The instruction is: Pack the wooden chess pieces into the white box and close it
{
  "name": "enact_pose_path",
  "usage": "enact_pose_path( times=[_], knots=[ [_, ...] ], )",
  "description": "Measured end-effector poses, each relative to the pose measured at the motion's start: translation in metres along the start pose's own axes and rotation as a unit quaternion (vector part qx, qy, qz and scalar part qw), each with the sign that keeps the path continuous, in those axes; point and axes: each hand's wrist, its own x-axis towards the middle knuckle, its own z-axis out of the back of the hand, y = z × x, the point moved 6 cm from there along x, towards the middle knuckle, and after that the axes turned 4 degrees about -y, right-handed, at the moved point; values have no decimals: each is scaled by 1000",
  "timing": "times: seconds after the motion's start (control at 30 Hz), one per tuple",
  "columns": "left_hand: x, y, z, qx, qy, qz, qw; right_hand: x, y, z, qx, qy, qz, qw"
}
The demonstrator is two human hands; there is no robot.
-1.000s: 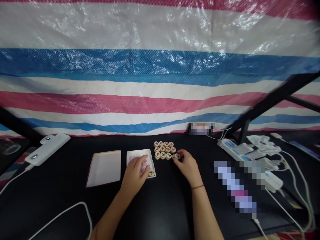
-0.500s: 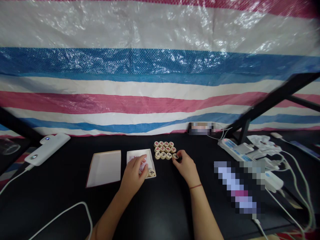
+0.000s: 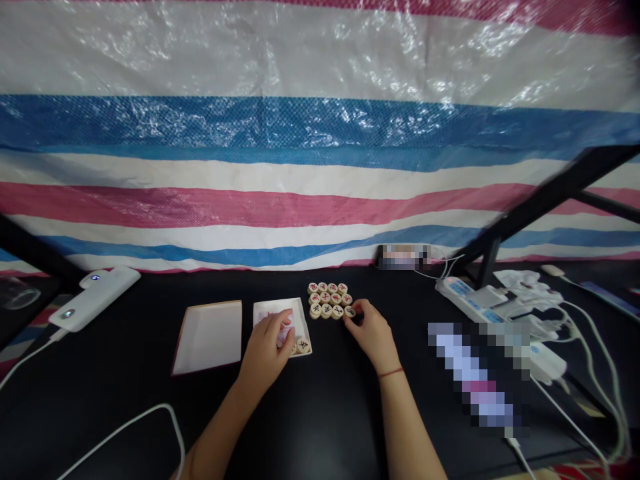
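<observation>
Round xiangqi pieces [image 3: 325, 298] with red and black characters stand in close rows on the black table, the front row black-marked. At that row's right end, the thumb and fingers of my right hand [image 3: 371, 332] are round a xiangqi piece [image 3: 349, 311]. My left hand [image 3: 269, 341] is over a shallow white box [image 3: 299, 309], its thumb apart from the fingers and nothing visible between them. Inside the box, a black-marked piece [image 3: 303, 345] sits in the near right corner, beside pink-and-white printed paper or film [image 3: 284, 320]. My left hand hides part of the contents.
Left of the box lies an open lid [image 3: 210, 337], pale inside. A white device [image 3: 95, 300] with a cable rests at the far left. To the right are a power strip [image 3: 467, 300], tangled cables and a blurred-out phone-like object [image 3: 473, 380]. Striped sheeting [image 3: 300, 207] hangs behind.
The piece at my right fingertips has shifted slightly left, closer to its neighbour in the front row. My left hand has stayed almost still over the box.
</observation>
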Motion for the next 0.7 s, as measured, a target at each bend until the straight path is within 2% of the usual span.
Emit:
enact_pose_path(
  times=[0.27, 0.4, 0.47, 0.53, 0.6, 0.7],
  knots=[
    [2, 4, 2, 18, 2, 10, 1000, 0, 0, 4, 5, 0, 10, 1000],
    [9, 18, 18, 53, -9, 10, 998, -2, 24, 13, 67, -12, 59, 996],
    [11, 25, 25, 69, 11, 0, 998, -6, 48, 7, 144, 34, 101, 984],
    [10, 30, 29, 107, 35, -17, 994, -15, 73, -6, 187, 104, 149, 965],
    [7, 32, 30, 150, 63, -37, 986, -24, 91, -20, 169, 154, 182, 956],
    [-1, 33, 29, 177, 109, -49, 977, -30, 100, -34, 115, 175, 188, 960]
  ],
)
